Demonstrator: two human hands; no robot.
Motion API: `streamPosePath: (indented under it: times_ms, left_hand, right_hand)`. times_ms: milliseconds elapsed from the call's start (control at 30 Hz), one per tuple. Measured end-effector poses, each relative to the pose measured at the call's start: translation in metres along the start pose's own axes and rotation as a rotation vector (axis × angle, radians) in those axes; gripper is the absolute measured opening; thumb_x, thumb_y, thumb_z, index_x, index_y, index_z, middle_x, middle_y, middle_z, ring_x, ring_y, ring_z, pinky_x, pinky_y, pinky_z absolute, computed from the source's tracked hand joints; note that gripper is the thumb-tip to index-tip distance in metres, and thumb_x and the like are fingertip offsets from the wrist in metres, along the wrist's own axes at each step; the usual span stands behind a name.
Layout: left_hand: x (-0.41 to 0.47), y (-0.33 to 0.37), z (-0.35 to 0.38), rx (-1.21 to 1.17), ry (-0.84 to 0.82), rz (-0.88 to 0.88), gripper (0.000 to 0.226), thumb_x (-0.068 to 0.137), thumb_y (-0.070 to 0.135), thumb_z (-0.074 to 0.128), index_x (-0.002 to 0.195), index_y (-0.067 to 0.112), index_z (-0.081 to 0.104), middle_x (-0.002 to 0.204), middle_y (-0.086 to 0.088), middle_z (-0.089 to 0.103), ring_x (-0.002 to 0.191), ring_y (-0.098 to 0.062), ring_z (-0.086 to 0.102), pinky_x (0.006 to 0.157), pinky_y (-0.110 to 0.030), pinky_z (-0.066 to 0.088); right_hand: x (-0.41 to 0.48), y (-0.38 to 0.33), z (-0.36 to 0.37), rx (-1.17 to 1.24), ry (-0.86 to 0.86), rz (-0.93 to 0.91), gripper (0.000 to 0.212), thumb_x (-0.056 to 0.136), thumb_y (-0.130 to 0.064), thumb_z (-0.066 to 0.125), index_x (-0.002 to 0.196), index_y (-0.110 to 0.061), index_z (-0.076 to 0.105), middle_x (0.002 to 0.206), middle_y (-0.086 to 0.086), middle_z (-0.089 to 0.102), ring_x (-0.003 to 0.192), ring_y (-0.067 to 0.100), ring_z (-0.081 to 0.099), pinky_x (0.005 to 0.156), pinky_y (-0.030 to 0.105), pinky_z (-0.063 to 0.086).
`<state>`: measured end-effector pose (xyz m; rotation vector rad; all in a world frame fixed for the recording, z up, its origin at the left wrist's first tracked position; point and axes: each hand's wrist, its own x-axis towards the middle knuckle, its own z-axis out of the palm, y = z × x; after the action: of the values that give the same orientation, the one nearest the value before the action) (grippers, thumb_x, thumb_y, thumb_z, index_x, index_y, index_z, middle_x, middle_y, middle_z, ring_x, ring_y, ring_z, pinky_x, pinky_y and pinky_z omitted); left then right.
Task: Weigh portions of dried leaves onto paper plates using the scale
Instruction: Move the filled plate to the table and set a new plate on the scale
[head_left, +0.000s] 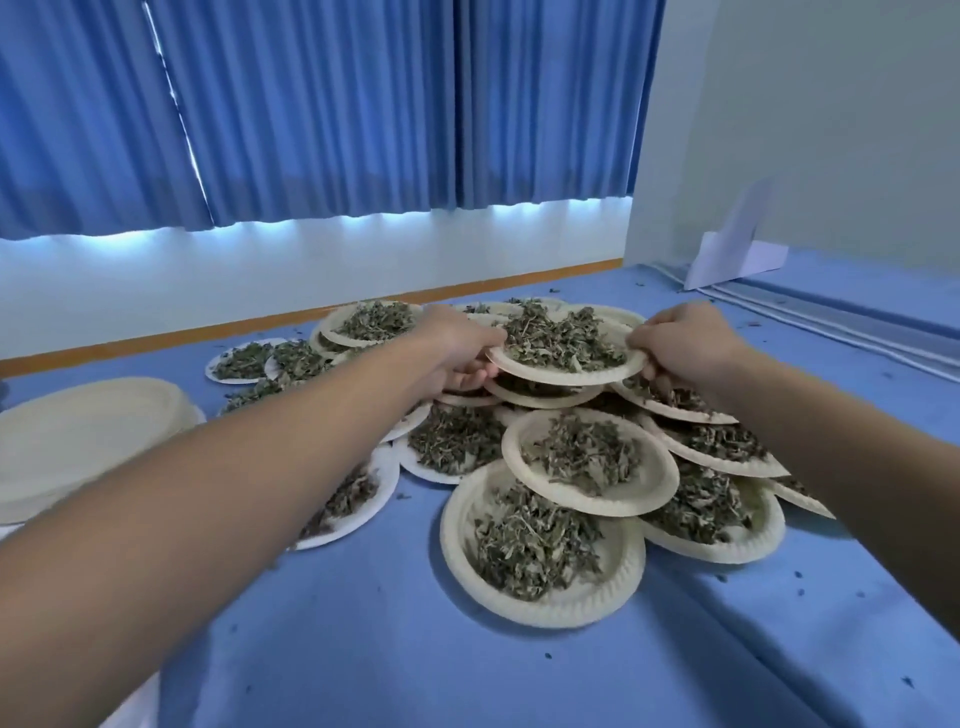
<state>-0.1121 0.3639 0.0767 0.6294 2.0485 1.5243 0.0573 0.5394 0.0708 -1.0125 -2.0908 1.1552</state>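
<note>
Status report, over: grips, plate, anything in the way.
Left grip and right grip hold the top plate by opposite rims. Dried leaves on it, heap of filled plates beneath. No scale in view.

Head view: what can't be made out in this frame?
All head view.
Scale: nowhere in frame.
Lower plates: leaves covered by plates stacked above.
Empty plate stack: cut by the frame's left edge and left forearm.
Left hand and right hand: grip partly hidden by held plate.

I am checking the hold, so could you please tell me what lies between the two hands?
In the head view, a paper plate heaped with dried leaves spans the gap: the left hand holds one rim edge, the right hand the other.
</note>
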Motion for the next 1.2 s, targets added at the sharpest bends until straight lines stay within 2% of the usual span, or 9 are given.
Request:
streamPosePath:
  times_ms: [367,467,600,733,833,900,967,1100,1200]
  left_hand:
    - [0.139,0.078,-0.031,0.105,0.146,0.096,0.008,0.090,-0.002,0.069,0.087,-0.005,0.063,0.051,-0.010,0.061,0.036,-0.013,0.054,0.043,-0.022,0.050]
    - [0.183,0.083,-0.033,0.135,0.182,0.090,0.006,0.090,-0.002,0.069,0.088,-0.004,0.063,0.054,-0.011,0.062,0.039,-0.015,0.056,0.046,-0.023,0.052]
    - [0.234,0.070,-0.032,0.289,0.172,0.025,0.004,0.089,0.001,0.067,0.089,0.000,0.064,0.064,-0.012,0.064,0.044,-0.016,0.057,0.046,-0.022,0.045]
    - [0.268,0.046,-0.033,0.377,0.181,-0.048,0.012,0.090,0.001,0.067,0.080,0.003,0.062,0.063,-0.013,0.066,0.043,-0.016,0.058,0.045,-0.021,0.037]
    - [0.280,0.032,-0.033,0.466,0.135,-0.066,0.022,0.088,0.005,0.072,0.070,0.005,0.060,0.053,-0.010,0.062,0.048,-0.018,0.059,0.043,-0.019,0.034]
    - [0.279,0.027,-0.031,0.562,0.082,-0.063,0.026,0.086,0.012,0.075,0.064,0.006,0.062,0.048,-0.006,0.061,0.042,-0.015,0.053,0.042,-0.018,0.034]
    - [0.274,0.023,-0.029,0.670,0.067,-0.039,0.027,0.085,0.020,0.079,0.065,0.007,0.065,0.044,0.000,0.062,0.031,-0.010,0.049,0.040,-0.017,0.036]
    - [0.268,0.020,-0.025,0.755,0.071,-0.005,0.027,0.085,0.027,0.080,0.070,0.009,0.066,0.047,0.003,0.064,0.028,-0.007,0.050,0.029,-0.013,0.031]
    - [0.263,0.021,-0.025,0.795,0.111,0.052,0.028,0.088,0.026,0.074,0.072,0.009,0.057,0.067,-0.003,0.061,0.052,-0.018,0.053,0.048,-0.025,0.039]
  right_hand:
    - [0.139,-0.085,0.022,-0.069,0.058,-0.038,0.007,0.095,-0.002,0.060,0.093,0.004,0.064,0.056,0.016,0.061,0.030,0.010,0.052,0.036,0.017,0.042]
    - [0.182,-0.089,0.036,-0.115,0.028,-0.026,0.012,0.095,-0.003,0.059,0.095,0.005,0.067,0.058,0.016,0.067,0.048,0.020,0.062,0.046,0.022,0.043]
    - [0.228,-0.080,0.057,-0.181,-0.022,0.016,0.008,0.091,-0.001,0.057,0.086,-0.002,0.063,0.078,0.024,0.073,0.074,0.027,0.059,0.053,0.027,0.035]
    - [0.264,-0.059,0.084,-0.372,-0.109,0.005,0.036,0.097,-0.006,0.058,0.061,-0.009,0.054,0.078,0.017,0.072,0.069,0.024,0.065,0.044,0.019,0.037]
    - [0.277,-0.041,0.098,-0.430,-0.106,0.008,0.036,0.094,-0.006,0.065,0.059,-0.005,0.056,0.065,0.012,0.064,0.050,0.017,0.059,0.032,0.014,0.035]
    - [0.282,-0.032,0.102,-0.475,-0.134,0.007,0.029,0.093,-0.008,0.068,0.065,-0.001,0.063,0.075,0.016,0.069,0.059,0.024,0.061,0.050,0.027,0.056]
    - [0.284,-0.024,0.104,-0.513,-0.196,0.016,0.029,0.096,-0.010,0.066,0.068,0.000,0.065,0.083,0.018,0.071,0.072,0.027,0.063,0.077,0.042,0.059]
    - [0.284,-0.012,0.099,-0.489,-0.204,0.039,0.031,0.093,-0.008,0.064,0.062,-0.002,0.062,0.077,0.020,0.068,0.072,0.029,0.059,0.073,0.040,0.049]
    - [0.274,-0.019,0.094,-0.539,-0.151,0.020,0.034,0.098,-0.018,0.060,0.076,0.006,0.070,0.073,0.021,0.067,0.065,0.027,0.050,0.065,0.036,0.043]
